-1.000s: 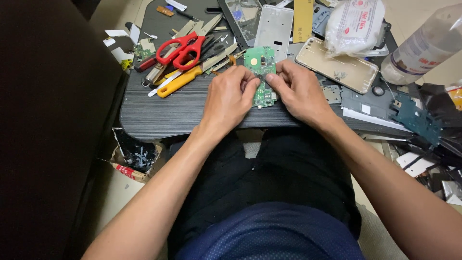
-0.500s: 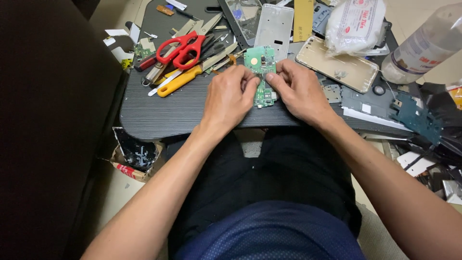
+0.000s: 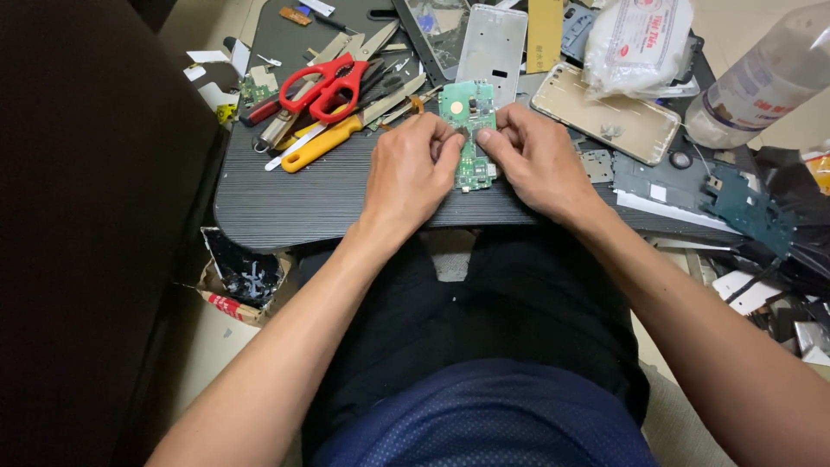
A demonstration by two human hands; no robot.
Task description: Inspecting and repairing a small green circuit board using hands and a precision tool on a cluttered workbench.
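A green circuit board point(image 3: 468, 130) lies on the dark ribbed table point(image 3: 311, 195) in front of me. My left hand point(image 3: 406, 173) rests on the table with its fingers pinching the board's left edge. My right hand point(image 3: 540, 160) grips the board's right edge with thumb and fingertips. Both hands hold the board between them, and its lower part shows between the thumbs.
Red-handled scissors point(image 3: 320, 86), a yellow-handled tool point(image 3: 324, 143) and tweezers lie to the left. A silver phone frame point(image 3: 493, 43), a gold phone back point(image 3: 605, 112), a plastic bag point(image 3: 640, 39), a clear bottle point(image 3: 761, 78) and a dark board point(image 3: 748, 212) crowd the back and right.
Both hands stay on the green board with only slight finger shifts; the board has not visibly moved.
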